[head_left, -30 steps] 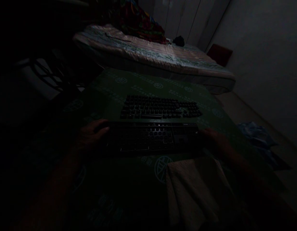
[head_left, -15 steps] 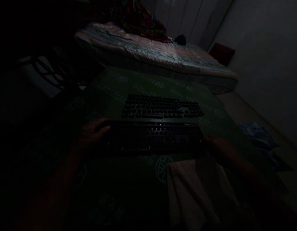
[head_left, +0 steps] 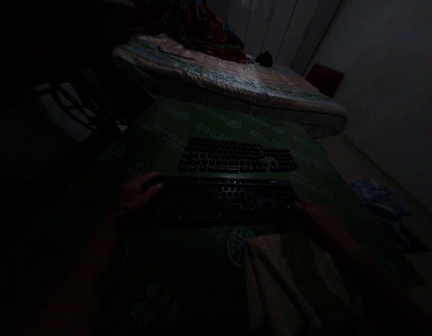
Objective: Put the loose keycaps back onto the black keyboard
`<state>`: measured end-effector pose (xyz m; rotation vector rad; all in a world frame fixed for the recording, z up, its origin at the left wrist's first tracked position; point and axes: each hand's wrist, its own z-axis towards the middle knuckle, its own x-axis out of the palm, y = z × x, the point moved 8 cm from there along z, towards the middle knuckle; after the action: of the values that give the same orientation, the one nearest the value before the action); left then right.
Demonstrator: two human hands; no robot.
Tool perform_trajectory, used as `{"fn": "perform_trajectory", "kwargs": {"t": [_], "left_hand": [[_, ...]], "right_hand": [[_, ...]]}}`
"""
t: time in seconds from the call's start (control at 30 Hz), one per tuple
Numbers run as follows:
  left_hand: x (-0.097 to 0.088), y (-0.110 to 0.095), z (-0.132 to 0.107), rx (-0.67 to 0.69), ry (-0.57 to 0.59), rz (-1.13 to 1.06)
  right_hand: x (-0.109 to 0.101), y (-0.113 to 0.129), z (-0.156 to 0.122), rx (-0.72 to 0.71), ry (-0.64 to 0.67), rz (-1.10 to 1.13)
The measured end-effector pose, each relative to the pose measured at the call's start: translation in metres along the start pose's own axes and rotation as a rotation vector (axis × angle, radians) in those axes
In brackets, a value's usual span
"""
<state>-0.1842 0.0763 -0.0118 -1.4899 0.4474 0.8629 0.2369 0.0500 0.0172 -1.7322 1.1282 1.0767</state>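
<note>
A black keyboard frame [head_left: 202, 198] without its keycaps lies along the near side of the green tabletop [head_left: 160, 140]. My left hand [head_left: 141, 191] grips its left end, thumb and fingers closed about the edge. At the opposite end my right hand [head_left: 309, 212] has its fingers on the right edge, curled and partly lost in the dark. Just beyond the frame, loose black keycaps [head_left: 230, 156] are laid out in keyboard order, with a gap toward the right where green shows through.
A beige cloth [head_left: 275, 275] lies at the near right of the table. Past the far edge stands a bed [head_left: 230, 79] with a patterned red blanket [head_left: 209, 37]. Bluish fabric [head_left: 380, 198] is on the floor to the right. The room is very dim.
My right hand has shifted slightly left and further over the keyboard frame's right end. The left hand keeps its hold; the whole view has drifted a little.
</note>
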Motion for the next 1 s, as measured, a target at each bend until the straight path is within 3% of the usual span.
{"fn": "perform_trajectory", "kwargs": {"t": [0.13,0.23,0.43,0.53,0.7,0.83,1.0], "left_hand": [[0.001,0.004,0.001,0.003,-0.005,0.002],[-0.001,0.002,0.0,0.013,-0.01,0.018],[0.001,0.0,-0.002,0.002,0.0,0.0],[0.001,0.002,-0.001,0.009,-0.005,-0.011],[0.002,0.002,0.001,0.026,0.005,0.004],[0.0,0.001,0.0,0.032,0.001,0.019],[0.002,0.0,-0.002,0.048,0.006,0.006]], "right_hand": [[-0.021,0.003,0.032,0.031,-0.13,0.004],[-0.023,0.011,0.05,0.026,-0.123,-0.011],[-0.001,0.017,0.018,-0.037,-0.009,-0.017],[-0.003,0.013,0.007,-0.043,0.002,0.027],[-0.027,0.014,0.041,0.015,-0.114,0.03],[-0.025,0.03,0.056,-0.02,-0.11,-0.02],[-0.004,0.035,0.014,-0.046,-0.003,-0.059]]}}
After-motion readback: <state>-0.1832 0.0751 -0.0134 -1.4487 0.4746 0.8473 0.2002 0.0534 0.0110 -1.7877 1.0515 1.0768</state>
